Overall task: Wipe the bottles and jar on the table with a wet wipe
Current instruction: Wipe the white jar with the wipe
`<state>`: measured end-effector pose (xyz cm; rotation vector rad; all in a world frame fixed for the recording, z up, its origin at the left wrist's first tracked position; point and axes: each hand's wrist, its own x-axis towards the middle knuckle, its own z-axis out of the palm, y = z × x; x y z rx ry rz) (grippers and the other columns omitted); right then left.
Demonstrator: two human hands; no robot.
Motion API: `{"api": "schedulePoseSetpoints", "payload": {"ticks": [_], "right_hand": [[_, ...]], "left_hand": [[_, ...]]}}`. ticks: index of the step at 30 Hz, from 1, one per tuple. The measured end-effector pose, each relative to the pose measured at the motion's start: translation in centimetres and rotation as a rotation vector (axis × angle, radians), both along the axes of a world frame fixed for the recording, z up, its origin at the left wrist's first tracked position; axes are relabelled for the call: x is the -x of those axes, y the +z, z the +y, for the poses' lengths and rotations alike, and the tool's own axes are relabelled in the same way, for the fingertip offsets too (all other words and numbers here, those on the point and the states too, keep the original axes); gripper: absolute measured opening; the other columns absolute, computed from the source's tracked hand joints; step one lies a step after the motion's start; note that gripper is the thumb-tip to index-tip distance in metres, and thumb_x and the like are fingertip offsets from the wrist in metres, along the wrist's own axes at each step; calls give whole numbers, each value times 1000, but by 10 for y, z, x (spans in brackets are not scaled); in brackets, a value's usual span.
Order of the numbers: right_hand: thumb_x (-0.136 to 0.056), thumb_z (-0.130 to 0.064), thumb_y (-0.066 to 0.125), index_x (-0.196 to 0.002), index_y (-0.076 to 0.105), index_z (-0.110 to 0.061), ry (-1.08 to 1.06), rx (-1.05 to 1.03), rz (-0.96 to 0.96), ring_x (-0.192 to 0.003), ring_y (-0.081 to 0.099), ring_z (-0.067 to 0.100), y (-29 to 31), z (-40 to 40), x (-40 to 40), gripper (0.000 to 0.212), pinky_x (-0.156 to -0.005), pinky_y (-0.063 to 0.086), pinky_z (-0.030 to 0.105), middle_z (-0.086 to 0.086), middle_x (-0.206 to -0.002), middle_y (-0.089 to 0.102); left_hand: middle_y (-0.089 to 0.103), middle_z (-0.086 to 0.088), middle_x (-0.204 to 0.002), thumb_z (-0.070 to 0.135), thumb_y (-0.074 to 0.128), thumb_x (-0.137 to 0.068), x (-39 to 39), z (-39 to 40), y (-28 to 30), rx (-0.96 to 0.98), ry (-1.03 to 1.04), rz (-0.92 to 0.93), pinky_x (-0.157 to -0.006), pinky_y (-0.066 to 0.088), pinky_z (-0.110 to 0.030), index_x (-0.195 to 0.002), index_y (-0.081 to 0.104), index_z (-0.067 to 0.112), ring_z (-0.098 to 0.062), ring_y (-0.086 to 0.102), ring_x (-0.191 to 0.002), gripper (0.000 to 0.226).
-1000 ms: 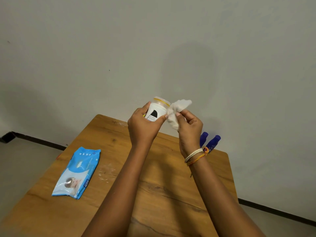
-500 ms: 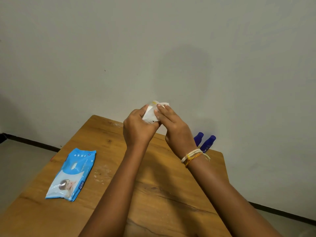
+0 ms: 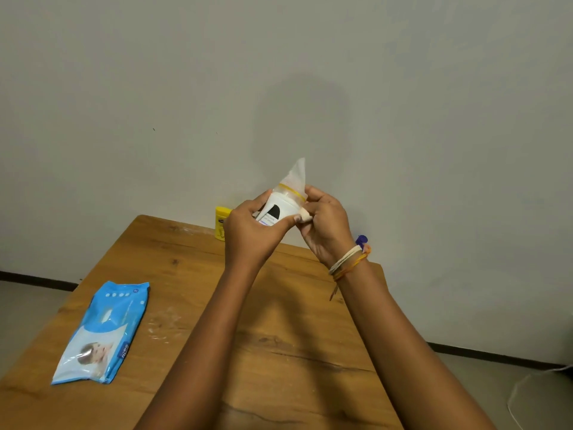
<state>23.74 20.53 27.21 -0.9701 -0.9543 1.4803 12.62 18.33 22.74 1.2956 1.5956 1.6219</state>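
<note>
My left hand grips a small white jar with a black label and a yellow ring, held tilted in the air above the far part of the wooden table. My right hand presses a white wet wipe against the jar's top and right side; a corner of the wipe sticks up above the jar. A yellow bottle stands at the table's far edge, partly behind my left hand. A blue bottle cap peeks out behind my right wrist.
A blue pack of wet wipes lies flat on the left side of the table. A grey wall stands right behind the table's far edge. A thin white cord lies on the floor at the right.
My right hand has slid the wipe from over the jar's front to its top and right side, uncovering the label. The yellow bottle now shows behind my left hand.
</note>
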Motion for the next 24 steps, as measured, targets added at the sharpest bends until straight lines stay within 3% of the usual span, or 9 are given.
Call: {"api": "schedulePoseSetpoints", "payload": {"ticks": [3,6,10,13,16,20,22,24], "right_hand": [[-87,18,27,-120,58,3,-85,13,-60,-95,63,27,-10,-6,-5,47,-68,56,25,17,-110,65],[-87,18,29,-113,61,-3,-165,18,-110,-92,66,24,-14,-14,-18,47,-62,56,23,12,-105,67],[-87,17,32,-122,59,4,-227,56,-178,-104,64,33,-12,-20,-34,46,-80,56,37,19,-116,65],[-88,13,38,-119,64,-2,-361,-1,-342,-100,65,29,-6,-26,-44,43,-72,56,30,14,-114,67],[-89,6,42,-107,70,-17,-493,-255,-529,-96,65,19,4,-27,-53,40,-77,55,28,-3,-103,70],[-93,7,38,-112,68,-10,-308,-335,-622,-99,62,4,12,-17,-52,39,-86,52,18,-3,-107,68],[-93,8,37,-104,71,-18,-187,-345,-619,-89,62,-6,13,-14,-55,44,-76,51,10,-15,-97,69],[-92,8,36,-100,71,-25,-105,-358,-651,-84,62,-6,15,-13,-58,48,-69,49,8,-20,-91,68]], "left_hand": [[69,7,-97,45,86,-58,-7,-1,-4,11,-20,50,-58,49,-8,-120,66,22,1,63,-79,69],[67,3,-96,45,86,-60,-16,0,-9,-15,-38,146,-68,57,-29,-123,64,24,-10,65,-83,70],[64,5,-91,52,82,-62,-21,2,-9,-38,-36,288,-64,52,-23,-126,62,25,-10,62,-81,71],[65,5,-91,55,81,-63,-26,2,-10,-6,-69,276,-62,55,-26,-122,63,24,-10,63,-80,69],[69,6,-93,47,83,-64,-31,1,-12,33,-172,133,-62,56,-23,-115,65,25,-9,65,-81,59],[73,-2,-95,37,77,-76,-34,-1,-7,109,-408,-99,-58,55,-26,-115,56,18,-15,69,-75,48],[72,-14,-99,37,71,-80,-29,-4,-2,171,-576,-355,-50,52,-28,-116,52,11,-20,69,-69,48],[69,-18,-101,41,67,-79,-21,-7,0,247,-746,-694,-48,50,-28,-120,50,7,-23,65,-68,56]]}}
